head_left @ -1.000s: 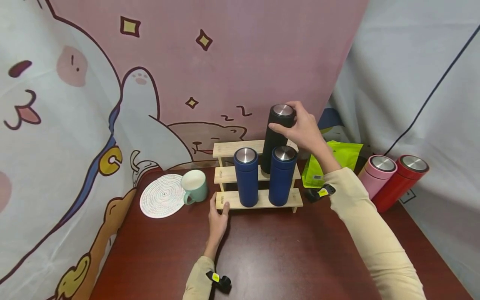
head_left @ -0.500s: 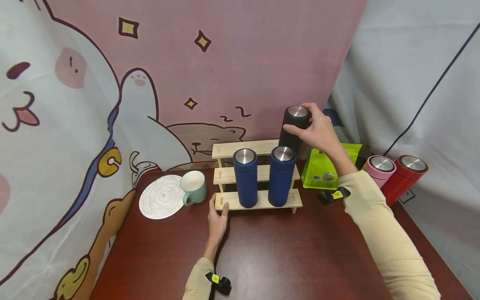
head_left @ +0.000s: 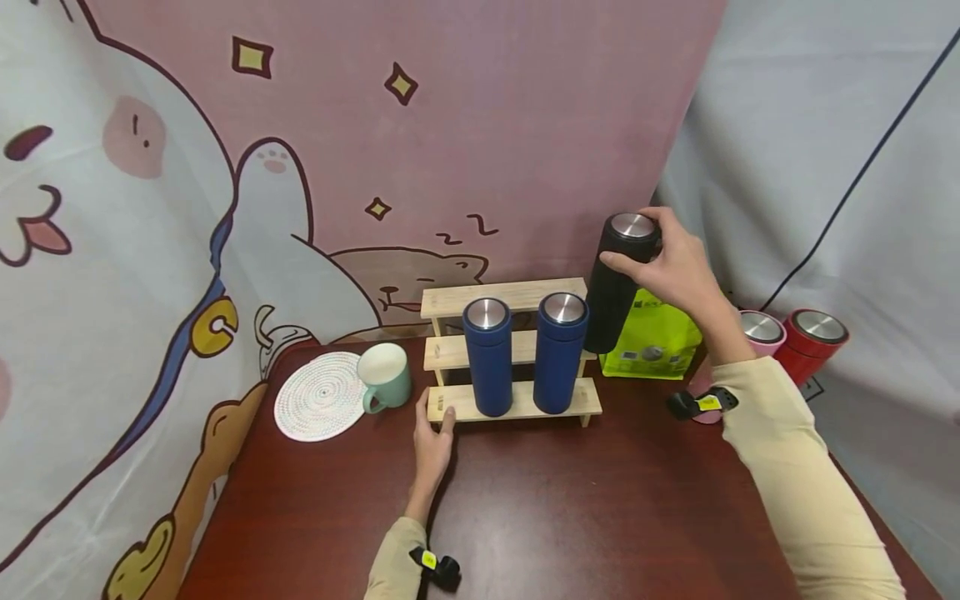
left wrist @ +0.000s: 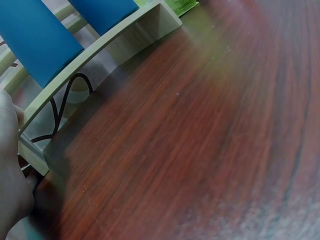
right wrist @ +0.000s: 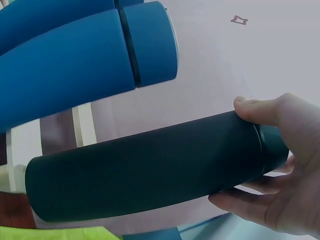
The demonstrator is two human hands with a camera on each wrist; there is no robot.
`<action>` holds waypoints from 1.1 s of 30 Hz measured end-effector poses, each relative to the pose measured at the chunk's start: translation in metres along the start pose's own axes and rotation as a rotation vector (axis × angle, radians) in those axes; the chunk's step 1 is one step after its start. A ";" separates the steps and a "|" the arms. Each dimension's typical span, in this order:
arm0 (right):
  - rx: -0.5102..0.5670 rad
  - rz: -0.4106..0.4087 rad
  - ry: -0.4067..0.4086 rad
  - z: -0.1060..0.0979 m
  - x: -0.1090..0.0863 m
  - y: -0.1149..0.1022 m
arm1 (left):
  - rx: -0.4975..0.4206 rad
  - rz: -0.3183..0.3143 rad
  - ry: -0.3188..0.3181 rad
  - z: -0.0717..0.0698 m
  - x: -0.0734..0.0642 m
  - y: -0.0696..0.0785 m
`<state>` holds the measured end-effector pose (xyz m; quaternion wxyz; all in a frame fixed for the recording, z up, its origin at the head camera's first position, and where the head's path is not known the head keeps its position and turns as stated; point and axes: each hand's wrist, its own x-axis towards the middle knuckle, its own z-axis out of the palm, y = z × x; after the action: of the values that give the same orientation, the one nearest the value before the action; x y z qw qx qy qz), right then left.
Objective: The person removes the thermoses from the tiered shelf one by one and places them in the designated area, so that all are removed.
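My right hand (head_left: 678,262) grips a black thermos bottle (head_left: 613,292) near its steel-topped lid, thumb on one side and fingers round the other. The bottle tilts slightly at the right end of a three-step wooden rack (head_left: 517,293); its whole length shows in the right wrist view. Two blue thermos bottles, a left one (head_left: 491,367) and a right one (head_left: 558,362), stand upright on the lowest step. My left hand (head_left: 432,446) holds the left end of that step between thumb and fingers, as the left wrist view (left wrist: 10,165) also shows in part.
A green mug (head_left: 388,379) stands beside a round woven mat (head_left: 318,396) left of the rack. Behind the black bottle is a lime-green pouch (head_left: 660,337). Pink (head_left: 763,327) and red (head_left: 813,342) thermos bottles stand at the right, partly behind my right arm. Printed cloth hangs around the table.
My right hand has carried the black bottle rightward from behind the right blue bottle to the rack's right end, in front of the pouch. My left hand stays on the rack.
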<state>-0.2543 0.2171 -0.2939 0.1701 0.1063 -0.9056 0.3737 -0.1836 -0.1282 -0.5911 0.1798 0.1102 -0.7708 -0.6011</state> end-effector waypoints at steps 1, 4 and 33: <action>-0.002 0.007 0.000 -0.002 -0.001 0.001 | 0.001 0.000 0.000 0.000 0.000 0.000; -0.013 0.024 0.004 -0.007 -0.006 0.005 | 0.002 0.002 -0.002 0.000 0.000 0.000; -0.119 0.072 0.054 -0.020 -0.057 0.045 | -0.007 0.009 -0.003 0.000 0.000 0.000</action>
<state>-0.2121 0.2659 -0.3315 0.1869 0.0531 -0.9245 0.3278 -0.1835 -0.1285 -0.5906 0.1817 0.1055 -0.7696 -0.6030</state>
